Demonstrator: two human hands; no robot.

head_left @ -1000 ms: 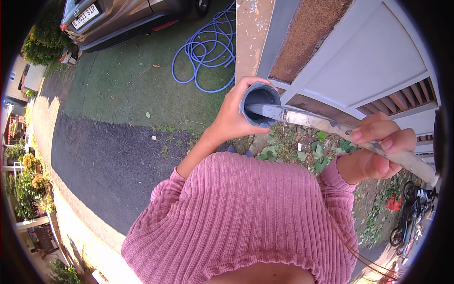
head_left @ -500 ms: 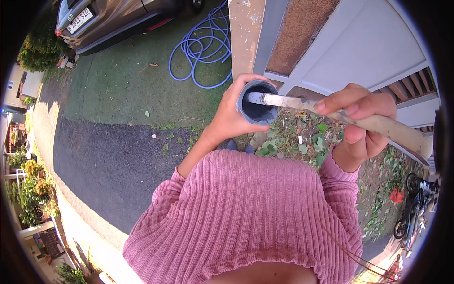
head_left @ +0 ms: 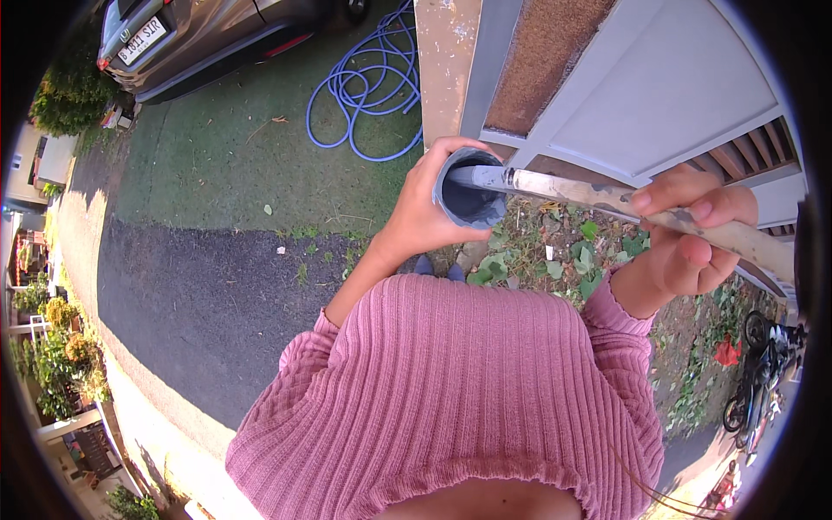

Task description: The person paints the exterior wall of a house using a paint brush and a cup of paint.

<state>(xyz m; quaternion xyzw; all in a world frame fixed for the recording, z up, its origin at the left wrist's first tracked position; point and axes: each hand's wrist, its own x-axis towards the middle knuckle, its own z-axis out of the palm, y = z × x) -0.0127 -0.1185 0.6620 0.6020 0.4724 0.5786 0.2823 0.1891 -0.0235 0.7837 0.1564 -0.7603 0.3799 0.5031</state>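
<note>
My left hand (head_left: 419, 206) is wrapped round a round grey container (head_left: 476, 223), tilted so its open mouth faces up toward me. Its rim is ragged and coated with grey paint, and the inside is dark grey. In my right hand (head_left: 695, 224), pinched between thumb and fingers, is a long pale stick (head_left: 568, 189) spotted with paint. The stick slants leftward into the container's mouth. Near the mouth it is grey-coated with a dark band. Its tip is hidden inside, so I cannot tell whether it has bristles.
A wall with white panels (head_left: 659, 95) and a brown rough strip (head_left: 544, 65) stands ahead right. A blue hose (head_left: 354, 95) lies coiled on green ground near a parked car (head_left: 217, 39). Leafy plants (head_left: 555, 260) grow below my hands. A motorcycle (head_left: 763, 373) stands far right.
My right hand has moved right, drawing the stick partly out of the container, so more of its grey-coated end shows. My left hand and the container have barely moved.
</note>
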